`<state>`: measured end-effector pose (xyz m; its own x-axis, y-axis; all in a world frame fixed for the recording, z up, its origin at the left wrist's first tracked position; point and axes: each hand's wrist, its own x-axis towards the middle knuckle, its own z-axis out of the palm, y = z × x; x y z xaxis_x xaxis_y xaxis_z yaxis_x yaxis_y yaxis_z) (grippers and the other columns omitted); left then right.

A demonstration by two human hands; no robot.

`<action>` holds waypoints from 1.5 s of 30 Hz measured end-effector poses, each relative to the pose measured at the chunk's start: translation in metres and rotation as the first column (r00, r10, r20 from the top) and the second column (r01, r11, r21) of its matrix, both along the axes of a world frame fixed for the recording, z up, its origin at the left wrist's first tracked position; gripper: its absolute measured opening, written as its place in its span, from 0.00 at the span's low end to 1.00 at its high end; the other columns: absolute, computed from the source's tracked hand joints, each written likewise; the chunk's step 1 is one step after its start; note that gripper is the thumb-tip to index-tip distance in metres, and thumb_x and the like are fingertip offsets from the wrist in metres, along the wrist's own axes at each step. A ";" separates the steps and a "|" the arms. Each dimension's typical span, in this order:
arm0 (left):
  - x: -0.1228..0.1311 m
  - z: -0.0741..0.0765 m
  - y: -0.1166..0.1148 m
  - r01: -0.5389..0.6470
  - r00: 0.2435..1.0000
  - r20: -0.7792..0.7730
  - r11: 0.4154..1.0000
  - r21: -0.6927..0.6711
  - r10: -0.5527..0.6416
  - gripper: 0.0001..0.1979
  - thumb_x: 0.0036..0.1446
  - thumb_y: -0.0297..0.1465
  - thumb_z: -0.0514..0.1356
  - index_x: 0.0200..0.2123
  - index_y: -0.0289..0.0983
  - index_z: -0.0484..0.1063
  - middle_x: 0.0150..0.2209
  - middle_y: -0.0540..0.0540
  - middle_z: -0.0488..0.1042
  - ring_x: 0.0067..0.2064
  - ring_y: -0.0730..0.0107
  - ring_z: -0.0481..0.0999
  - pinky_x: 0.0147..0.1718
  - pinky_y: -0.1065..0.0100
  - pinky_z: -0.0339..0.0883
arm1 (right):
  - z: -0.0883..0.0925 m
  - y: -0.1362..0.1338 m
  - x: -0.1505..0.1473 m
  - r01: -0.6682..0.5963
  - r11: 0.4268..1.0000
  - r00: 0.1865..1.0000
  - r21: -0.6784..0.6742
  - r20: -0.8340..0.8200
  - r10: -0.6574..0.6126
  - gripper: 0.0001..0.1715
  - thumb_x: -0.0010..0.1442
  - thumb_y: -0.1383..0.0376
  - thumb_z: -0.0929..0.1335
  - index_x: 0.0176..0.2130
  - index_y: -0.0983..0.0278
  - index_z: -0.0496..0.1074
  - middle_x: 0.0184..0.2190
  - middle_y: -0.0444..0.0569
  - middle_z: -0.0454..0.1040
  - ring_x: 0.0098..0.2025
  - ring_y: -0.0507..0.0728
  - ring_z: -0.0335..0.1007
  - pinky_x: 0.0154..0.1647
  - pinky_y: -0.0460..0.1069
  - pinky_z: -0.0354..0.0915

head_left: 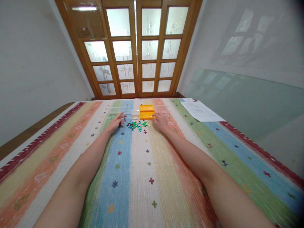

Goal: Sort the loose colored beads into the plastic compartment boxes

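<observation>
Both my arms stretch far out over a striped, many-coloured cloth (142, 171). My left hand (116, 122) lies palm down with its fingers apart, beside a clear plastic compartment box (121, 111) and just left of a small heap of tiny coloured pieces (137, 125). My right hand (161, 121) rests at the heap's right side, its fingertips at the front edge of an orange box (146, 111). Whether either hand pinches a piece is too small to tell; the fingers look stretched out.
A white printed sheet of paper (200, 110) lies at the far right of the cloth. Behind the table stand wooden doors with frosted glass panes (136, 47). A glass panel (249, 101) leans along the right wall.
</observation>
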<state>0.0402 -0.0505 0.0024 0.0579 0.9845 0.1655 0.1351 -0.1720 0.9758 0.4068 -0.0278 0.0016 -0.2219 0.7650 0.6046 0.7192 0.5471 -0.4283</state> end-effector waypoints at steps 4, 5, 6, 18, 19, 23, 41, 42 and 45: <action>0.002 0.004 -0.005 -0.001 0.961 -0.275 0.996 0.087 0.025 0.19 0.57 0.36 0.61 0.51 0.39 0.79 0.47 0.45 0.81 0.29 0.73 0.69 0.34 0.66 0.67 | 0.001 -0.001 0.000 -0.009 1.000 1.000 -0.011 0.011 0.009 0.14 0.68 0.66 0.65 0.48 0.62 0.79 0.50 0.56 0.77 0.52 0.63 0.71 0.59 0.58 0.66; 0.002 0.005 -0.006 0.016 0.936 -0.352 0.993 0.114 0.025 0.17 0.57 0.37 0.62 0.47 0.39 0.80 0.42 0.46 0.81 0.30 0.71 0.69 0.33 0.66 0.66 | 0.001 -0.001 0.000 -0.011 1.000 1.000 -0.012 0.012 0.011 0.14 0.68 0.66 0.65 0.48 0.62 0.79 0.50 0.56 0.77 0.52 0.63 0.71 0.59 0.57 0.66; 0.003 0.006 -0.008 0.047 0.906 -0.422 0.989 0.139 0.016 0.15 0.57 0.38 0.62 0.44 0.39 0.81 0.37 0.47 0.80 0.30 0.69 0.69 0.33 0.66 0.66 | 0.001 -0.002 0.000 -0.010 1.000 1.000 -0.011 0.010 0.010 0.14 0.68 0.66 0.65 0.48 0.63 0.79 0.50 0.56 0.77 0.53 0.63 0.71 0.59 0.57 0.66; 0.016 0.022 -0.024 0.385 0.673 -0.729 0.902 0.197 -0.127 0.11 0.58 0.36 0.63 0.41 0.38 0.82 0.40 0.45 0.78 0.38 0.65 0.73 0.39 0.66 0.67 | 0.004 -0.004 -0.001 -0.022 1.000 0.999 -0.013 0.025 0.023 0.14 0.68 0.66 0.65 0.48 0.62 0.79 0.50 0.56 0.78 0.53 0.63 0.72 0.59 0.58 0.66; 0.016 0.021 -0.024 0.383 0.673 -0.730 0.901 0.204 -0.121 0.11 0.58 0.36 0.63 0.40 0.38 0.82 0.40 0.45 0.77 0.38 0.65 0.73 0.39 0.66 0.67 | 0.004 -0.004 -0.001 -0.022 1.000 0.999 -0.013 0.025 0.022 0.14 0.68 0.66 0.65 0.48 0.63 0.79 0.50 0.56 0.78 0.53 0.63 0.72 0.59 0.57 0.66; 0.018 0.020 -0.024 0.362 0.680 -0.728 0.904 0.225 -0.091 0.10 0.58 0.37 0.63 0.39 0.38 0.80 0.38 0.46 0.77 0.38 0.65 0.73 0.40 0.65 0.67 | 0.002 -0.003 0.000 -0.020 1.000 0.999 -0.011 0.028 0.021 0.14 0.67 0.67 0.65 0.48 0.63 0.79 0.49 0.56 0.78 0.53 0.62 0.72 0.59 0.57 0.66; 0.035 0.018 -0.027 0.263 0.682 -0.729 0.912 0.316 0.056 0.11 0.65 0.35 0.59 0.39 0.42 0.82 0.41 0.42 0.80 0.46 0.53 0.76 0.51 0.56 0.67 | 0.007 -0.008 -0.002 -0.031 0.999 0.998 -0.031 0.053 0.033 0.15 0.68 0.67 0.65 0.48 0.63 0.80 0.49 0.56 0.78 0.52 0.62 0.72 0.58 0.56 0.66; 0.033 0.017 -0.026 0.225 0.692 -0.716 0.916 0.331 0.089 0.11 0.64 0.33 0.59 0.39 0.42 0.82 0.42 0.42 0.80 0.46 0.53 0.76 0.51 0.56 0.67 | 0.007 -0.008 -0.002 -0.030 0.999 0.998 -0.033 0.056 0.032 0.15 0.67 0.67 0.65 0.48 0.63 0.80 0.49 0.56 0.78 0.52 0.62 0.72 0.58 0.56 0.66; 0.025 0.014 -0.021 0.107 0.701 -0.687 0.924 0.367 0.192 0.11 0.61 0.29 0.58 0.40 0.42 0.82 0.42 0.42 0.79 0.47 0.54 0.75 0.53 0.56 0.66 | 0.007 -0.008 -0.002 -0.030 0.999 0.997 -0.036 0.066 0.032 0.15 0.67 0.67 0.65 0.49 0.64 0.80 0.50 0.56 0.78 0.52 0.62 0.72 0.59 0.57 0.66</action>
